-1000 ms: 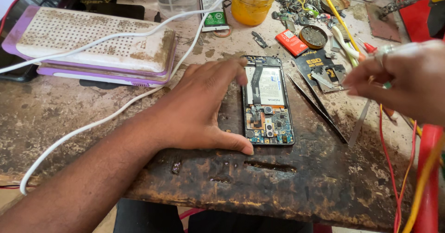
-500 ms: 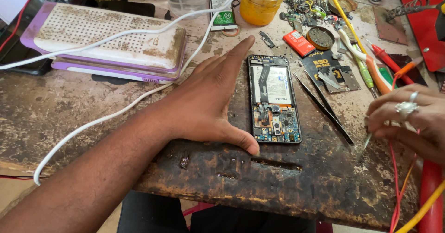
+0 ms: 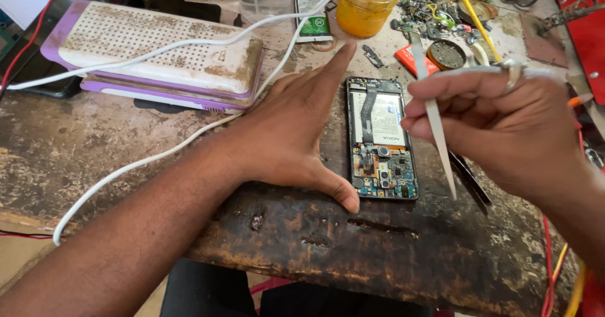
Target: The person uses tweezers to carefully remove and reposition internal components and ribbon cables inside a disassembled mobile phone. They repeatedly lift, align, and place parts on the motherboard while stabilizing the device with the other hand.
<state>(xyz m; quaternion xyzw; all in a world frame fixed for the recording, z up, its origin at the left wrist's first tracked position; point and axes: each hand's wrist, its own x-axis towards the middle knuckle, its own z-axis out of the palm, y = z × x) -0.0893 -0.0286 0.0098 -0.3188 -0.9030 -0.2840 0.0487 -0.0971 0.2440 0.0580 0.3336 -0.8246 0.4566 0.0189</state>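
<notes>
opened smartphone [image 3: 380,142] lying back-off near workbench [image 3: 126,140] front edge | left hand [image 3: 296,134] flat, fingers spread, bracing its left side | right hand [image 3: 504,128] pinching metal tweezers [image 3: 435,115] above circuit board | best lowered slowly, phone held firm

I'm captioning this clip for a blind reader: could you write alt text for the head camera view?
A left hand lies flat beside an opened phone with its circuit board bare, on a worn, stained workbench. The right hand, wearing a ring, holds metal tweezers over the phone's right edge. Behind lie a white cable, a purple-and-white perforated box and a yellow jar.
</notes>
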